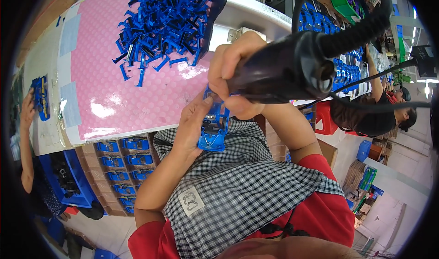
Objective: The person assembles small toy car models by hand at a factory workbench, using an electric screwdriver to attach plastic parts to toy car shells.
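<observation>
My left hand (190,124) is closed around a blue plastic housing (213,138), holding it above my lap at the table's front edge. Clear and metallic-looking parts show inside the housing. With my right hand (238,71) I grip a thick black electric screwdriver (279,71), which lies almost level with its cord end toward the right. The tool's tip is hidden behind my fingers, right by the upper end of the housing. I cannot tell whether the tip touches it. My right fingertips are close to the housing.
A heap of small blue plastic parts (160,26) covers the back of the pink table mat (109,94). Trays of blue housings (137,160) stand below the table edge. A co-worker's hand (28,108) touches a blue housing (41,99) at far left. A black cable (384,21) arches overhead.
</observation>
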The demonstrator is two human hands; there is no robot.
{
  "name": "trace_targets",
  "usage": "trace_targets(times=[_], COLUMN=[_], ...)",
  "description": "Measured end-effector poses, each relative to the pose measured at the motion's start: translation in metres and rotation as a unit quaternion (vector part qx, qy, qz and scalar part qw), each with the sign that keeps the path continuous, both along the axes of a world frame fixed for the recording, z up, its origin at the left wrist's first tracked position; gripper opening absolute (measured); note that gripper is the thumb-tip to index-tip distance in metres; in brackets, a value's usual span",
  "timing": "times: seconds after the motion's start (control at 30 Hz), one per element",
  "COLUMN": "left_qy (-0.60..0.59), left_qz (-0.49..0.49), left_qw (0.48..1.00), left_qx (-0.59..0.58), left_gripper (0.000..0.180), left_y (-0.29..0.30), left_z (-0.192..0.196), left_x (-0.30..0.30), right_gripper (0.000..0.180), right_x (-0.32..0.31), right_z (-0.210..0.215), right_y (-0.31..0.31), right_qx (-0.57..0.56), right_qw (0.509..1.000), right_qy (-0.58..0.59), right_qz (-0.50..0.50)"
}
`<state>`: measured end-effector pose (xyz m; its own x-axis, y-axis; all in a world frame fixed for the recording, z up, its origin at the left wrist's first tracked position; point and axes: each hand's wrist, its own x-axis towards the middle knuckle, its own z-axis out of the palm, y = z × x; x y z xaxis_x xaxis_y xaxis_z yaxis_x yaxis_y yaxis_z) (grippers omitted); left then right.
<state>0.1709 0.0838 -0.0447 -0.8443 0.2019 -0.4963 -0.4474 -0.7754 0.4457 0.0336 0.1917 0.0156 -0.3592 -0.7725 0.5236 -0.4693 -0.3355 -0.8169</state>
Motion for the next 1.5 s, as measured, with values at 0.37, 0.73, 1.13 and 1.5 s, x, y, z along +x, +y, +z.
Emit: trace_targets(times=[0.37, 0.73, 1.13, 1.5], left_qy=[0.076, -0.024, 0.035, 0.014], left_qz=[0.074, 0.223, 0.013, 0.019], left_qw=[0.975, 0.971, 0.999, 0.999], left_qx=[-0.193, -0.084, -0.011, -0.045], left_gripper=[0.051, 0.046, 0.047, 0.044], left_y=[-0.072, -0.091, -0.010, 0.002], left_z=[0.026, 0.011, 0.004, -0.002], left_x=[0.008, 0.032, 0.003, -0.002], right_gripper=[0.047, 0.049, 0.046, 0.037], right_x=[0.042, 0.059, 0.029, 0.012], right_z=[0.014, -0.039, 0.056, 0.045], right_y=[0.035, -0.008, 0.050, 0.032], right_qx=[-0.293, -0.223, -0.164, -0.135], right_qw=[0.934, 0.924, 0.949, 0.928], right_qy=[-0.142, -0.241, 0.035, -0.091], right_qz=[-0.147, -0.197, -0.267, -0.334])
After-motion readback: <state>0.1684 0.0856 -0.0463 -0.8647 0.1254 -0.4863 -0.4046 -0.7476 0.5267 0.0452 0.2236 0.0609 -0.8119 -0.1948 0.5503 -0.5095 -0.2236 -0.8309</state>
